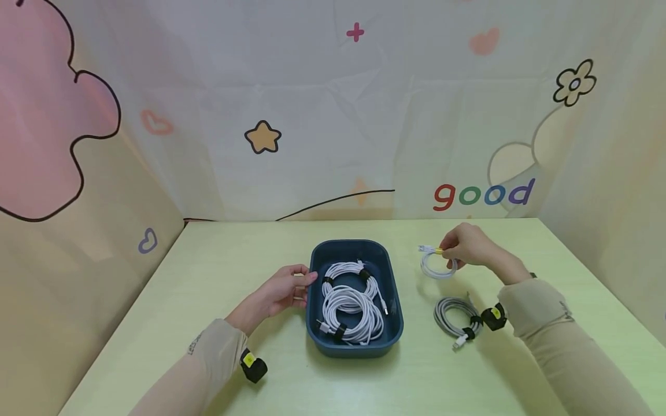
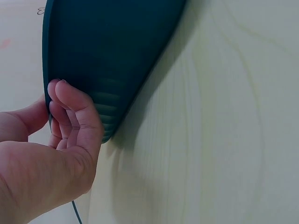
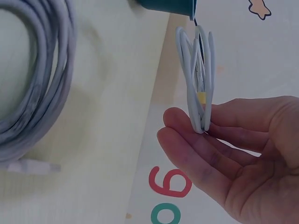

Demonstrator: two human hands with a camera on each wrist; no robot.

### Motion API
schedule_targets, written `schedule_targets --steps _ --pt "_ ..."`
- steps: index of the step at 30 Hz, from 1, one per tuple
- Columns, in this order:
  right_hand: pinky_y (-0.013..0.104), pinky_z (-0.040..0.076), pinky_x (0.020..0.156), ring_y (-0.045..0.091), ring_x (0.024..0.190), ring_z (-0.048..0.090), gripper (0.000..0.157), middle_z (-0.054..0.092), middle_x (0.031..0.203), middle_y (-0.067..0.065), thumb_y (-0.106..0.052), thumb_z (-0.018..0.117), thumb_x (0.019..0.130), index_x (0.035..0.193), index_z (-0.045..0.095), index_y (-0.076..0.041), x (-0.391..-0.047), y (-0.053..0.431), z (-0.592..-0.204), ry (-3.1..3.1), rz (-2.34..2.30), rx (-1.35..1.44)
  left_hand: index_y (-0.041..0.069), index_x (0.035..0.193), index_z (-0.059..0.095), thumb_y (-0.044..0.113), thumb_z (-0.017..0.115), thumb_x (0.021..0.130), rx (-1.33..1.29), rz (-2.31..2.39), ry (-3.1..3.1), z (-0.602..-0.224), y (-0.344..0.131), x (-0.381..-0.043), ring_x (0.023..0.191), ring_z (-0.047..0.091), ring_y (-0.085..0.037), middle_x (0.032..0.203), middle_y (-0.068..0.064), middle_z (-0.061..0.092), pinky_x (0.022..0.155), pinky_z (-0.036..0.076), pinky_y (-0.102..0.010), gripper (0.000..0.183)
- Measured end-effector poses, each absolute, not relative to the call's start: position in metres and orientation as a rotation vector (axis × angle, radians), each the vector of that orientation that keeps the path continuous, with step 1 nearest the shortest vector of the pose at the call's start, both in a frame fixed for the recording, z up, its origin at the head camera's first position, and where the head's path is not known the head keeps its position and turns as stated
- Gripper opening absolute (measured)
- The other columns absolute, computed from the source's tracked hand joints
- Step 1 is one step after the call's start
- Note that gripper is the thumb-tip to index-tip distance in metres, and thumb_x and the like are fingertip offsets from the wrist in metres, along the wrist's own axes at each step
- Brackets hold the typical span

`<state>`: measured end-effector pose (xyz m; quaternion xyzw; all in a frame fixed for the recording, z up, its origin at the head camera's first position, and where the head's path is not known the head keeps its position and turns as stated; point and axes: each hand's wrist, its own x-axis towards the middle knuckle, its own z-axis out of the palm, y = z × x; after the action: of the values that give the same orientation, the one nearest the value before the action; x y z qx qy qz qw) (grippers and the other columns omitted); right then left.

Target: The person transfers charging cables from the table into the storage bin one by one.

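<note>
A dark blue storage box (image 1: 355, 349) stands mid-table with two coiled white cables (image 1: 351, 309) in it, bound by black straps. At the box's left wall, my left hand (image 1: 286, 289) grips the rim, thumb over the edge and fingers bent against the outer side; the left wrist view shows these fingers (image 2: 77, 109) on the ribbed wall. Right of the box and above the table, my right hand (image 1: 468, 245) pinches a small coiled white USB cable (image 1: 439, 274) with a yellow tie. Thumb and fingertips hold the coil's lower end in the right wrist view.
A coiled grey cable (image 1: 447, 315) with black straps lies on the light wooden table (image 1: 234, 248), right of the box and nearer me than the held cable. A printed backdrop (image 1: 312, 86) closes off the back and both sides.
</note>
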<state>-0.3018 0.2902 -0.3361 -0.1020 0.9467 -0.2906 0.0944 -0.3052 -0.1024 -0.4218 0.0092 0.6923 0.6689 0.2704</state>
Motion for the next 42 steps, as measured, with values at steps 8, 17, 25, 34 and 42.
schedule_targets --steps 8,17,25,34,42 --pt "0.031 0.059 0.063 0.013 0.061 0.063 0.017 0.068 0.08 0.018 -0.002 0.06 0.089 0.1 0.065 0.01 -0.305 0.276 -0.331 2.8 -0.87 -0.33 0.013 0.098 0.05 0.022 0.056 0.098 0.012 1.799 1.869 -0.421 -0.102 -0.306 0.063 0.055 -0.016 0.078 0.0 0.055 0.059 0.051 -0.026 0.011" --pt "0.03 0.058 0.064 0.014 0.061 0.064 0.017 0.068 0.082 0.019 -0.002 0.062 0.089 0.101 0.066 0.01 -0.31 0.258 -0.328 2.79 -0.887 -0.337 0.013 0.096 0.049 0.023 0.057 0.097 0.006 1.796 1.864 -0.421 -0.103 -0.306 0.062 0.055 -0.016 0.076 0.0 0.055 0.059 0.051 -0.026 0.013" --pt "0.03 0.058 0.064 0.014 0.061 0.065 0.017 0.069 0.085 0.022 -0.001 0.063 0.089 0.102 0.065 0.01 -0.312 0.243 -0.324 2.787 -0.893 -0.361 0.013 0.095 0.049 0.023 0.057 0.098 0.022 1.798 1.862 -0.421 -0.102 -0.307 0.062 0.055 -0.016 0.077 0.0 0.055 0.059 0.05 -0.026 0.013" --pt "0.031 0.059 0.064 0.015 0.06 0.066 0.016 0.069 0.083 0.021 -0.001 0.063 0.088 0.101 0.066 0.009 -0.317 0.223 -0.324 2.766 -0.898 -0.409 0.013 0.096 0.049 0.022 0.056 0.098 0.013 1.798 1.859 -0.421 -0.102 -0.306 0.061 0.055 -0.016 0.076 0.0 0.055 0.058 0.051 -0.026 0.012" --pt "0.029 0.058 0.064 0.014 0.06 0.067 0.016 0.07 0.083 0.02 -0.002 0.064 0.089 0.101 0.066 0.008 -0.321 0.205 -0.327 2.756 -0.917 -0.428 0.013 0.098 0.049 0.022 0.057 0.098 0.012 1.794 1.863 -0.421 -0.103 -0.305 0.063 0.055 -0.016 0.077 0.0 0.055 0.058 0.05 -0.025 0.012"
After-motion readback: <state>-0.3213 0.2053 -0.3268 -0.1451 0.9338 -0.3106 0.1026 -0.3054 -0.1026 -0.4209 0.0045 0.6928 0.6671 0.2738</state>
